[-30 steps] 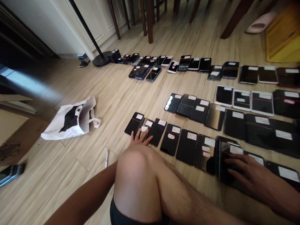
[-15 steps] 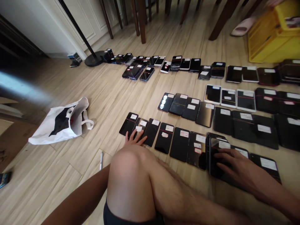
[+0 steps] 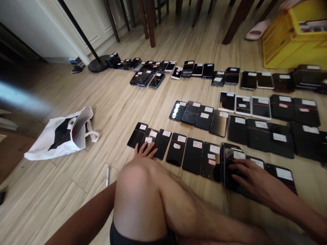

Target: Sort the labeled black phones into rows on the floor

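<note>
Beyond my raised knee, my left hand (image 3: 145, 151) lies with fingers spread over the lower end of a labelled phone (image 3: 151, 133) in the nearest row. A black phone (image 3: 138, 135) lies to its left and another black phone (image 3: 163, 144) to its right. My right hand (image 3: 251, 177) rests, fingers apart, on the top of a small stack of phones (image 3: 227, 166) farther right in that row. Its palm and fingers hide part of the stack. Between my hands lie a black phone with a red band (image 3: 175, 153), a plain black phone (image 3: 192, 161) and a cracked-looking phone (image 3: 213, 170).
More labelled phones (image 3: 237, 131) form rows farther off. A white bag (image 3: 61, 136) and a white pen (image 3: 107, 175) lie on the floor at left. A lamp base (image 3: 95, 66), wooden legs (image 3: 150, 27) and a yellow crate (image 3: 281, 47) stand behind, with a person's hand at the crate.
The whole view has shifted slightly, so most things sit a little farther left. Both hands stay on the same phones.
</note>
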The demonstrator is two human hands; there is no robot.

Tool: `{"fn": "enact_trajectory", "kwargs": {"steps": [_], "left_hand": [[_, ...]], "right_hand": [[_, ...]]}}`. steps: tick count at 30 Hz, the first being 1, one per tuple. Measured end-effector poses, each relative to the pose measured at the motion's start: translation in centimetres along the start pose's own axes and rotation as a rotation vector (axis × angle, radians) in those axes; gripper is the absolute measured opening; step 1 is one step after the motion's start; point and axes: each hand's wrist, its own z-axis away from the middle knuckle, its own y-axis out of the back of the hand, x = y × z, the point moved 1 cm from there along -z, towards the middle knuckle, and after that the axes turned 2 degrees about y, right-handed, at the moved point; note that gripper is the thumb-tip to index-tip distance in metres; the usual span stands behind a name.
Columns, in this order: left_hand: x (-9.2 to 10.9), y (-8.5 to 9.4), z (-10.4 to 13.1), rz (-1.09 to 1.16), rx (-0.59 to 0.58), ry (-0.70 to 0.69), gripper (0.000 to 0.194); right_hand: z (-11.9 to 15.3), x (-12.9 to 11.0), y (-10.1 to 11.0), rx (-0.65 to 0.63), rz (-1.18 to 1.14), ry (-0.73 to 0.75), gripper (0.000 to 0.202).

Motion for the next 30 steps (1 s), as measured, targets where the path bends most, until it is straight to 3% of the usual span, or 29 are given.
{"fn": "enact_trajectory", "kwargs": {"steps": [13, 30], "left_hand": [[0.13, 0.82, -0.16, 0.018, -0.070, 0.007, 0.049], [-0.28, 0.02, -0.04, 0.012, 0.019, -0.014, 0.048]], "right_hand": [[-0.28, -0.77, 0.69, -0.020, -0.035, 0.003, 0.041], [-0.17, -0.12, 0.19, 0.014, -0.045, 0.029, 0.039]]}}
